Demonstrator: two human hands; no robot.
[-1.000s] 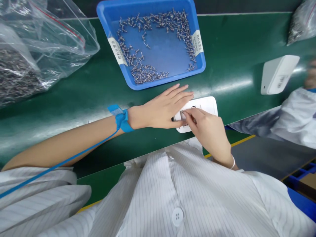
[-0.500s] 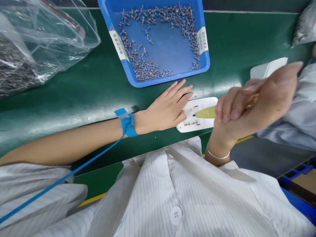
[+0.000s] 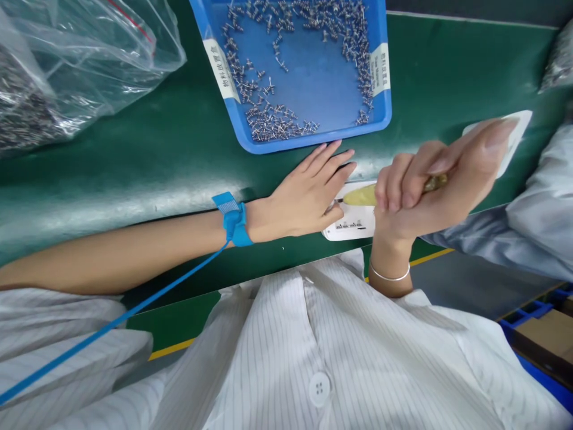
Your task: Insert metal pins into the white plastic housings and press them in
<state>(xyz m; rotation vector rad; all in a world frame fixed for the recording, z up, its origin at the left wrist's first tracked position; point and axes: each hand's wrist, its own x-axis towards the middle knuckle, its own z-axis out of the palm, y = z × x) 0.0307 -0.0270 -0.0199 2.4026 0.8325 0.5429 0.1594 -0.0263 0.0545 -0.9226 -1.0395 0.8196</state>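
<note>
My left hand (image 3: 308,194) lies flat with its fingers spread, over the left end of a white plastic panel (image 3: 366,230) on the green bench. The thumb reaches the panel's face, beside small slots and metal parts. My right hand (image 3: 421,191) is closed around a yellow-handled screwdriver (image 3: 360,196), thumb stretched out to the upper right. The tool lies nearly level above the panel, its thin dark tip close to my left thumb and fingers. Whether the tip touches the panel I cannot tell. A blue strap (image 3: 236,224) with a cord circles my left wrist.
Beyond my left hand stands a blue bin (image 3: 308,89) with many small metal spring-like parts. A clear plastic bag (image 3: 111,65) of metal parts lies at the left. At the right are another white panel (image 3: 514,140) and a co-worker's sleeve (image 3: 546,197).
My right hand and the screwdriver have moved left along the panel, bringing the tip closer to my left thumb. My left hand stays on the panel. The view has shifted slightly.
</note>
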